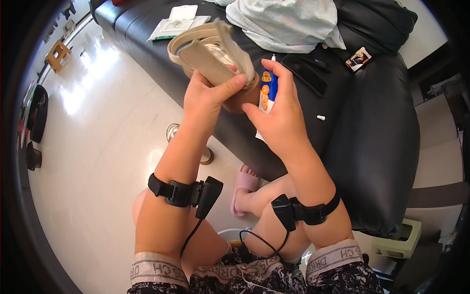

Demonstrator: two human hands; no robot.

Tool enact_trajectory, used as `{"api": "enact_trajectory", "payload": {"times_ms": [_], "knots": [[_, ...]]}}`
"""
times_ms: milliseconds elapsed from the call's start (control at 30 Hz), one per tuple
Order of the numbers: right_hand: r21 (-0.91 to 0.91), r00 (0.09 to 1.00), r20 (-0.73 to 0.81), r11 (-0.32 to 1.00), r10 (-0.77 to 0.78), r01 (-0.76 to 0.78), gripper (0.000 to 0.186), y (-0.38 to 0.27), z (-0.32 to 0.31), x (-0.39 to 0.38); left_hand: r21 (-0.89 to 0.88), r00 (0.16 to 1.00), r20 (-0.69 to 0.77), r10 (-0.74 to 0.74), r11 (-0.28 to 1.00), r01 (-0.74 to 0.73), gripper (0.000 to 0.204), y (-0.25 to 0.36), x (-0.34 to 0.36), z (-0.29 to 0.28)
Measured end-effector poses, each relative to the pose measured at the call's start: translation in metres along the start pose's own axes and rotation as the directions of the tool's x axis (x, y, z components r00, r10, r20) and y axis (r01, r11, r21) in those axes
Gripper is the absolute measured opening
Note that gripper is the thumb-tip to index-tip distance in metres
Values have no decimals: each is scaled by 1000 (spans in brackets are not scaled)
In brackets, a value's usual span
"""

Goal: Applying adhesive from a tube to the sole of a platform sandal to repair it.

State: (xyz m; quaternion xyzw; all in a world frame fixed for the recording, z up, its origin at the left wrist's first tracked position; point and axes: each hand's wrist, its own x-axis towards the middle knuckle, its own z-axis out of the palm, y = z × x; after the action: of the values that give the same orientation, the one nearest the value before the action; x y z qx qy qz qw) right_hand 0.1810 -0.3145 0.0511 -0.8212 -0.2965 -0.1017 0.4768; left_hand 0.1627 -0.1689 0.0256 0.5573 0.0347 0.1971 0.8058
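Observation:
My left hand (204, 98) grips a beige strappy sandal (203, 61), raised in front of the sofa, with the thumb pressed on its side near a buckle. Close to its right, my right hand (284, 117) is closed around a blue and white glue tube (268, 88) with orange markings. The tube stands nearly upright, its thin white nozzle pointing up and uncapped. The tube's lower end is partly covered by my fingers. A small white cap (320, 117) lies on the black sofa (342, 147) to the right of my right hand.
Behind my hands, a wipes pack (181, 24), a pale bundled cloth (286, 24), a black phone (306, 76) and a small dark packet (358, 59) rest on the sofa. Another sandal (172, 131) is on the floor. A green stool (399, 238) stands at the lower right.

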Motion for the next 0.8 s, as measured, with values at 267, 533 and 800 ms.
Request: {"api": "enact_trajectory", "payload": {"times_ms": [267,533,800], "knots": [[440,948,191,841,254,-314,58,11,-13,3,-35,996,-84,41,998,-44,41,-1,3,0],[888,910,348,231,227,-397,31,22,-45,14,-165,996,-84,32,985,-46,40,2,5,-6],[738,895,410,-513,-175,-438,67,20,-55,18,-213,993,-116,30,976,-54,43,15,10,-12]]}}
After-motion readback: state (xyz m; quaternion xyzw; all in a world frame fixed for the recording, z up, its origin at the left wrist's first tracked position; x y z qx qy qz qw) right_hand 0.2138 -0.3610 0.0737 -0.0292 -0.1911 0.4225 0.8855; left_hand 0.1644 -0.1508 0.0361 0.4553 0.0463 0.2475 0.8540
